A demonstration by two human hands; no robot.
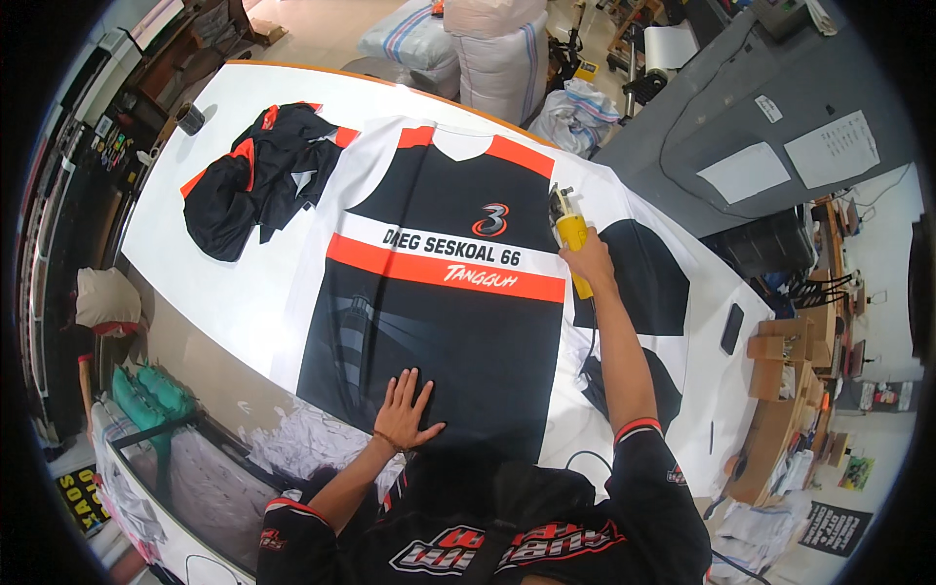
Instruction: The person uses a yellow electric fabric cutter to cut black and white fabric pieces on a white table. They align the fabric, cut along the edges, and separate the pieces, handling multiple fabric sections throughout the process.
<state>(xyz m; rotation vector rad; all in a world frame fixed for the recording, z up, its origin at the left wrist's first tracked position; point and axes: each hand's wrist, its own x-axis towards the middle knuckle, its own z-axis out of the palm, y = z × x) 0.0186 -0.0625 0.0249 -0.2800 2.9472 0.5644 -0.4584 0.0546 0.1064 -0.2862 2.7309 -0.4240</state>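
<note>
A printed jersey panel (468, 341), black with orange and white bands, lies flat on the white table (210, 292) in front of me. My left hand (405, 417) rests with fingers spread on its lower part, near the table's front edge. A yellow electric fabric cutter (573, 230) is gripped in my right hand (591, 260), its metal head pointing away along the panel's right edge, by the upper side. The cutter's blade is too small to make out. Under my right forearm lies white fabric with black printed shapes (645, 278).
Cut black and orange pieces (222, 210) lie heaped at the table's far left, near a dark mug (190, 119). A phone (732, 329) and cardboard boxes (780, 356) are on the right. A cord (591, 341) trails from the cutter. White scraps (317, 439) fill the near left.
</note>
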